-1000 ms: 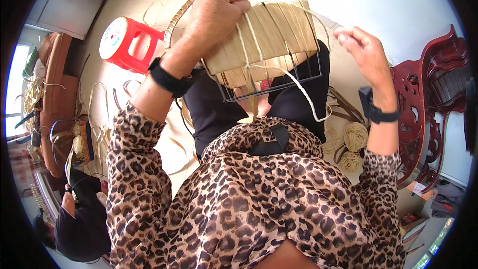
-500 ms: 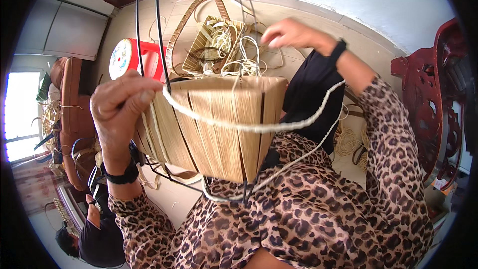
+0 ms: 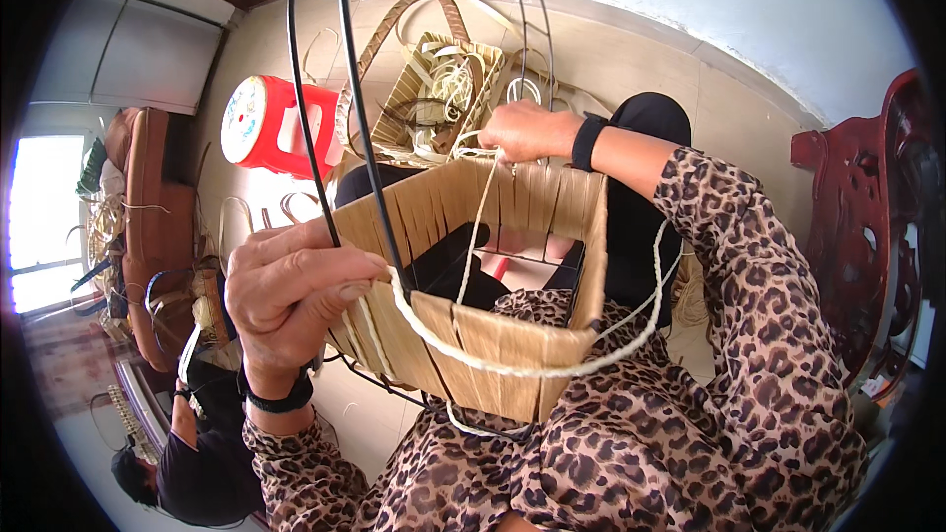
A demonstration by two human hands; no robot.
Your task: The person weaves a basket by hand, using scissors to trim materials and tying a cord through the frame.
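Over my lap a box-shaped basket point(image 3: 434, 195) wrapped in flat tan strips sits tilted, its black wire frame showing through the unwrapped base. Tall black wire loops point(image 3: 357, 69) rise from its sides. My left hand point(image 3: 296, 291) is closed at the near left rim beside a wire, pinching a twisted cream cord point(image 3: 532, 371) between thumb and finger. From there the cord sags across the near wall and loops up at the right. At the far rim, my right hand point(image 3: 532, 130) is closed on a thin length of cord that runs down inside the basket.
On the floor beyond stands a woven basket point(image 3: 402, 84) of loose pale strips, with a red stool point(image 3: 320, 128) to its left. A carved dark-red wooden seat point(image 3: 857, 177) is at right. At lower left another person point(image 3: 212, 453) works near a brown sofa point(image 3: 153, 236).
My right hand has come from the upper right down to the far rim. The basket has tipped so its inside shows, and my left hand has moved lower and right with the cord.
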